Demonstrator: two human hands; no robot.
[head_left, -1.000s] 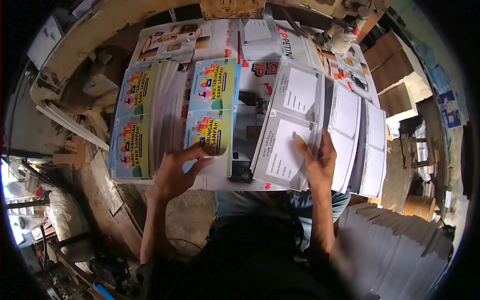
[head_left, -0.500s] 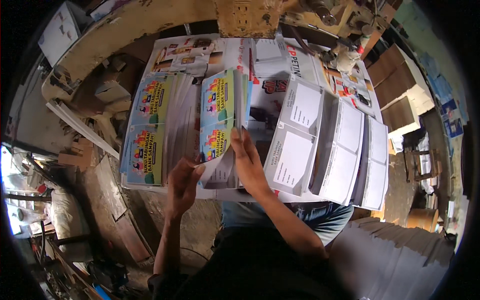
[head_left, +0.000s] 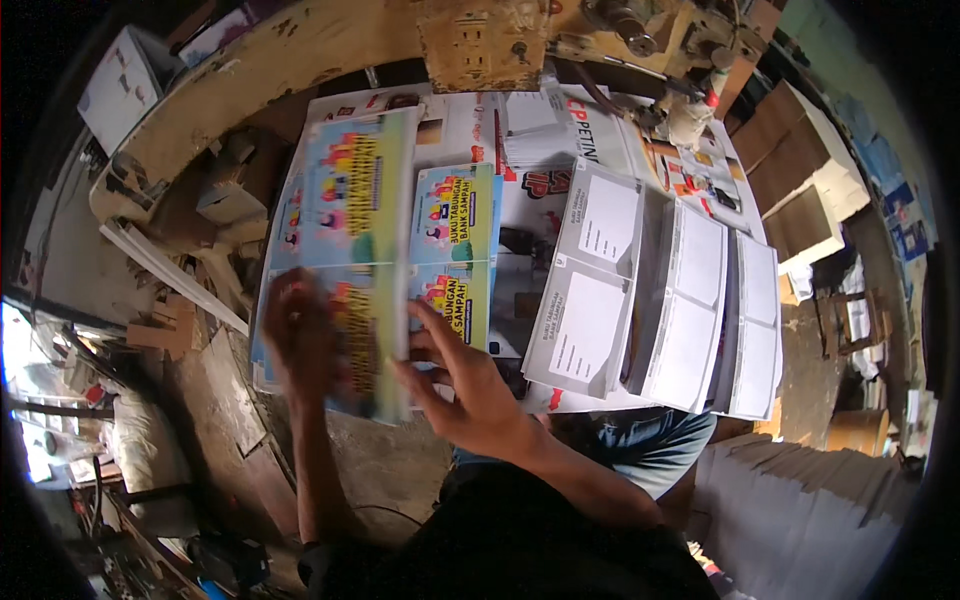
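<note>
A double booklet (head_left: 375, 190) with a blue and yellow printed cover is raised over the left stack, slightly blurred by motion. My left hand (head_left: 298, 325), also blurred, grips its left edge. My right hand (head_left: 470, 395) is open with fingers apart, its fingertips at the booklet's lower right edge. Beneath and beyond those fingers lies a pile of matching covers (head_left: 455, 215), face up on the table. The left stack of covers (head_left: 288, 225) is mostly hidden by the raised booklet.
Fanned rows of grey and white printed sheets (head_left: 590, 290) lie to the right on the poster-covered table (head_left: 450, 130). A yellowish machine frame (head_left: 480, 50) stands along the far edge. Tall paper piles (head_left: 800, 500) rise at the lower right, and brown-and-white bundles (head_left: 800, 150) sit farther back.
The booklet has come up off the middle pile and moved left over the left stack. My left hand moved left with it; my right hand shifted slightly left and down, its fingers spreading.
</note>
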